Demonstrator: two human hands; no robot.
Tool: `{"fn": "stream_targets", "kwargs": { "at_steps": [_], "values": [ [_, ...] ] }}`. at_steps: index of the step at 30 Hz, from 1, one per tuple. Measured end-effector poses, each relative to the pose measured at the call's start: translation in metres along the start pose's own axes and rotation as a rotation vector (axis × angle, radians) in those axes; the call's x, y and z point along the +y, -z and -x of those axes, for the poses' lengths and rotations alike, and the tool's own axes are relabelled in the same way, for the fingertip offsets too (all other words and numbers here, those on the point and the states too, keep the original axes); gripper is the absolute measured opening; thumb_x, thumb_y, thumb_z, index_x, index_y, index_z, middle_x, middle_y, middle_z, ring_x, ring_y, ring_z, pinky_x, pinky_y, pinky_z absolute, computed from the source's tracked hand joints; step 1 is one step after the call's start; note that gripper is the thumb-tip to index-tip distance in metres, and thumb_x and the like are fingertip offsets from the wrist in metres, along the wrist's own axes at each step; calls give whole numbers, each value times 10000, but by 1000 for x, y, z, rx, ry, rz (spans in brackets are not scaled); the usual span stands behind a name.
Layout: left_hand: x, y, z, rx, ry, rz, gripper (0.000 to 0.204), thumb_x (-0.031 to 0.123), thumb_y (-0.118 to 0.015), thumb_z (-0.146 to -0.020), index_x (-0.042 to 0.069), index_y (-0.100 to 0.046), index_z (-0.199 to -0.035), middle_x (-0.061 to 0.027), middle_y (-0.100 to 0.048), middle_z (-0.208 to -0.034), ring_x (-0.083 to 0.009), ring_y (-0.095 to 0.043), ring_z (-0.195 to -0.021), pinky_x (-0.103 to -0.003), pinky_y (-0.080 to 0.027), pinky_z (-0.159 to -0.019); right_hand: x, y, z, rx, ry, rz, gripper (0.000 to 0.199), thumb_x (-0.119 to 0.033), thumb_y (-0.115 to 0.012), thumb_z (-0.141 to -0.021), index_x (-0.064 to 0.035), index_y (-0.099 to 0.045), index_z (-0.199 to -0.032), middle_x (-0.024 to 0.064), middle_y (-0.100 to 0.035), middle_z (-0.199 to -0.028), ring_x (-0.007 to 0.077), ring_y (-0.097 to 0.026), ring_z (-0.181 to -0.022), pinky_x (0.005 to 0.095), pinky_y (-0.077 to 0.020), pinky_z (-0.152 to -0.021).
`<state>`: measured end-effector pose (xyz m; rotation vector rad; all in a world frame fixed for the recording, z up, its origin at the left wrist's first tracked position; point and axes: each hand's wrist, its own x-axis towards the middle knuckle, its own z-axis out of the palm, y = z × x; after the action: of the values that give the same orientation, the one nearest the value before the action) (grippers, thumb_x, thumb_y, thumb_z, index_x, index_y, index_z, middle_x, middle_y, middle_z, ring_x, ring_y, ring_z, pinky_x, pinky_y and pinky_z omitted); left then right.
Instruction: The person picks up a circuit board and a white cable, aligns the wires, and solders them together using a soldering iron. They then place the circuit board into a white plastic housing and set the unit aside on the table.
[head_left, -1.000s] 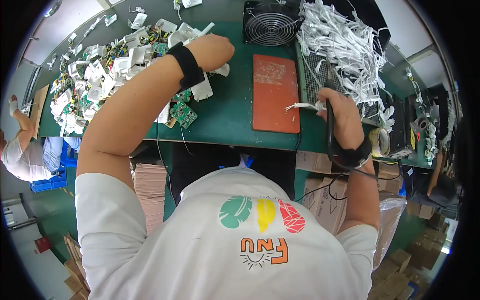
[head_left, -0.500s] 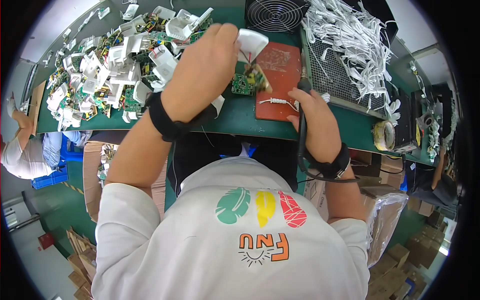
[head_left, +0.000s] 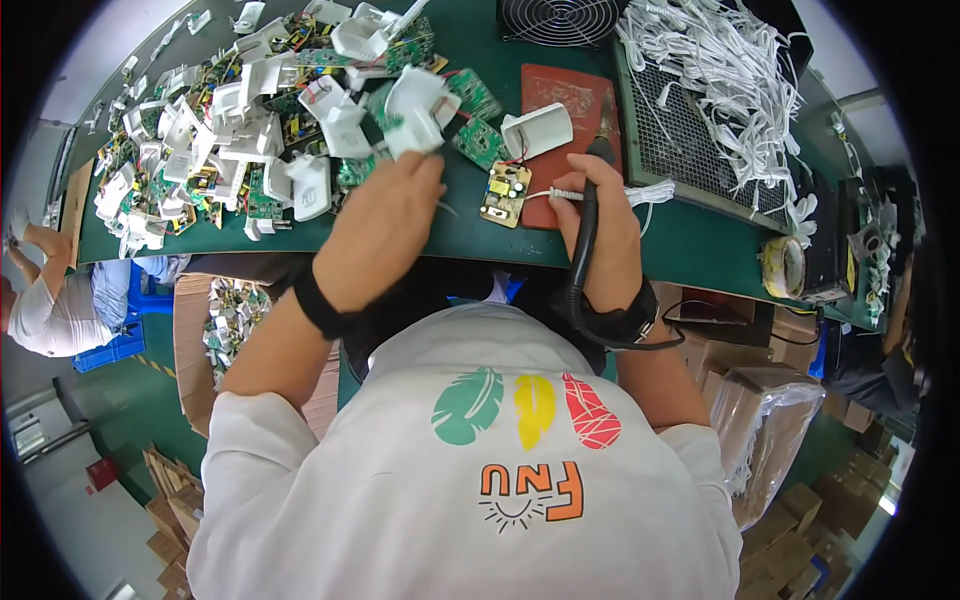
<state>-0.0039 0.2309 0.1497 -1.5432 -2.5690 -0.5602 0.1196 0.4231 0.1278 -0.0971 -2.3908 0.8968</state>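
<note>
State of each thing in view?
Left hand, at white shell, grip unclear
Right hand, closed around iron and cord
Iron, held; heat unclear
Cord, bundled
Tan board, components up
Red mat, partly covered
Cord heap, tangled
Left carton, open, parts inside
Fan, on/off unclear

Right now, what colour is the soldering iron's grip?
The soldering iron's grip is black, as the head view shows.
</note>
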Motion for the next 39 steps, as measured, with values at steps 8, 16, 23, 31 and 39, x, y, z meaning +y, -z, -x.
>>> {"fn": "stream_targets", "kwargs": {
  "at_steps": [8, 16, 23, 31, 39],
  "values": [
    [21, 2, -24, 71, -275, -28, 174, 76, -545, -739, 38, -564, -908, -102, -500, -916, -266, -531, -819, -331, -490, -629, -9, 11, 0, 59, -205, -263, 474, 39, -630, -776, -49, -436, -1200, 49, -589, -859, 103, -555, -772, 226, -460, -667],
    [26, -4, -26, -90, -364, -142, 141, 97, -561, -704, 68, -584, -841, -60, -475, -926, -198, -528, -818, -264, -487, -559, -6, 14, 1, 74, -189, -316, 532, 35, -622, -781, -47, -376, -1246, 38, -572, -853, 80, -534, -742, 205, -446, -646],
    [13, 3, -28, -144, -471, -188, 152, 90, -546, -734, 64, -573, -881, -47, -500, -931, -193, -547, -797, -255, -488, -584, -3, 7, 2, 145, -290, -549, 488, 12, -578, -831, -39, -362, -1265, 46, -567, -848, 84, -539, -736, 215, -459, -640],
    [8, 18, -20, -323, -422, -214, 253, 96, -558, -741, 67, -555, -993, -38, -520, -1026, -207, -549, -847, -275, -494, -654, -10, 13, -5, 134, -240, -341, 446, 22, -567, -831, -33, -397, -1240, 35, -564, -808, 56, -515, -673, 199, -451, -604],
    [-9, 21, -34, -241, -488, -173, 260, 102, -581, -745, 84, -549, -1002, -43, -511, -938, -214, -549, -838, -273, -497, -645, -16, 15, -9, 225, -264, -329, 469, 50, -595, -764, -53, -428, -1190, 5, -547, -700, 65, -522, -641, 215, -460, -615]
  ]
}}
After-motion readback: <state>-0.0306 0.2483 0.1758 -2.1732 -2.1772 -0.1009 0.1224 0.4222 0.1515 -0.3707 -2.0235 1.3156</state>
